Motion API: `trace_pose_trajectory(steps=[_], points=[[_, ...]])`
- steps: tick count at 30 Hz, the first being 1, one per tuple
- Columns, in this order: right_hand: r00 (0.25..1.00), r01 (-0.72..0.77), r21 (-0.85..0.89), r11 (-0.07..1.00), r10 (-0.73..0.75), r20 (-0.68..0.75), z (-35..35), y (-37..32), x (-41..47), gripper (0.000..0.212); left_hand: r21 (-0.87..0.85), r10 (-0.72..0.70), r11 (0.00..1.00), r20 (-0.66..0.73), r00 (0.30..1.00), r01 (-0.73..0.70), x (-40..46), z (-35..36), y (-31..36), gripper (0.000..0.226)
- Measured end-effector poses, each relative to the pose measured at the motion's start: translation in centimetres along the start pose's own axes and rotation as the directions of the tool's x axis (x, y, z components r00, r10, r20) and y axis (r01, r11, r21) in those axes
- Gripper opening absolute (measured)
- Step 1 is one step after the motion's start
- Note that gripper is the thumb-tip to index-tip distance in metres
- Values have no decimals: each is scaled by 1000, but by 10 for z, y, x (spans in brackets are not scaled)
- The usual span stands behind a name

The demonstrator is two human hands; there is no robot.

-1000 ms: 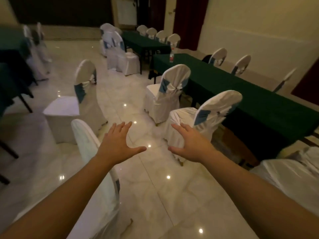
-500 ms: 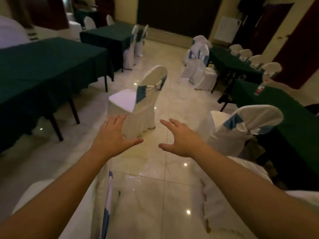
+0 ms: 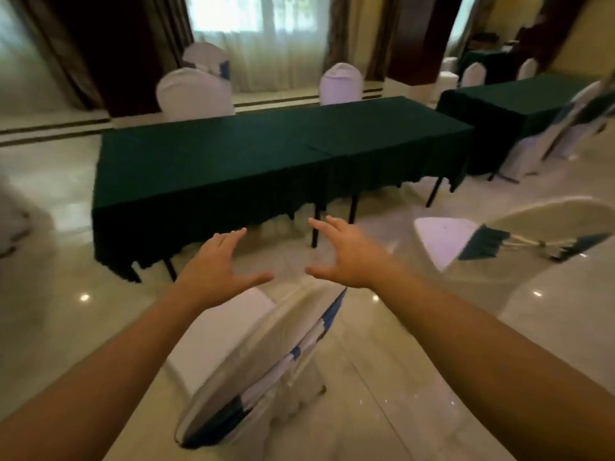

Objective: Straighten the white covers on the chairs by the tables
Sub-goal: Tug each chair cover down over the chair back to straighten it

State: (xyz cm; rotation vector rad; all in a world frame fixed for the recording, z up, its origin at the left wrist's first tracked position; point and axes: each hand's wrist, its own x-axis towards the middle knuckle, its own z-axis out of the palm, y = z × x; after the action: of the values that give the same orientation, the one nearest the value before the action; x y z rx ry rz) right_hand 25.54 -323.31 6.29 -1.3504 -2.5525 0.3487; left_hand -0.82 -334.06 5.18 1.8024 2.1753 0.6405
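Head view: only one camera, looking forward and down across a dim banquet room.
Left hand: left hand (image 3: 213, 264) held out with fingers straight and spread, grasping nothing, above the near chair.
Right hand: right hand (image 3: 346, 252) likewise released, fingers loosely spread, apart from the left and touching nothing.
Task thing: the near chair cover (image 3: 253, 357) lies just below and between both forearms, its backrest tilted; a second covered chair (image 3: 519, 247) stands at the right.
Risk: the picture is smeared with motion, so a reach from here could, I judge, miss the backrest top or snag the blue sash (image 3: 319, 331) and pull it crooked.
Risk, cause two: the glossy floor (image 3: 66, 311) looks slick, so a hard tug could slide or tip the chair.
Materials: covers look thin, soft and pleated at the skirt; backrests rounded.
Far: long table (image 3: 266, 161) under a dark green skirted cloth.
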Motion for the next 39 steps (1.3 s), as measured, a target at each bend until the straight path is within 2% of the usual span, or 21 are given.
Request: trace_pose_trajectory(steps=[3,7,12,15,19,23,30,34,39], points=[[976,193,40,980,-196,97,14,-1,15,100,16,-160,987,-99,982,162,-44,11,-9,100],[899,362,91,928,-373,230,34,-2,11,103,-17,-355,934,-126,926,356,-112,36,-10,96],[843,453,60,890,-449,297,58,9,3,113,-11,-531,846,-97,842,533,-164,76,-2,105],[840,449,29,893,-432,329,70,20,4,112,30,-583,810,-63,810,586,-178,93,-5,97],[842,453,-35,891,-415,344,82,31,15,83,82,-569,808,-152,808,584,-173,101,-13,71],[874,428,-91,899,-386,294,93,29,21,63,219,-493,824,-179,851,523,-165,101,-24,52],[868,444,-121,888,-393,303,96,31,27,58,388,-418,818,-107,902,425,-162,91,-35,44],[876,412,-143,900,-348,334,94,34,30,55,412,-355,837,-93,930,360,-155,90,-37,45],[910,334,-122,935,-287,300,84,46,36,56,419,-258,868,-75,963,265,-124,72,-39,43]])
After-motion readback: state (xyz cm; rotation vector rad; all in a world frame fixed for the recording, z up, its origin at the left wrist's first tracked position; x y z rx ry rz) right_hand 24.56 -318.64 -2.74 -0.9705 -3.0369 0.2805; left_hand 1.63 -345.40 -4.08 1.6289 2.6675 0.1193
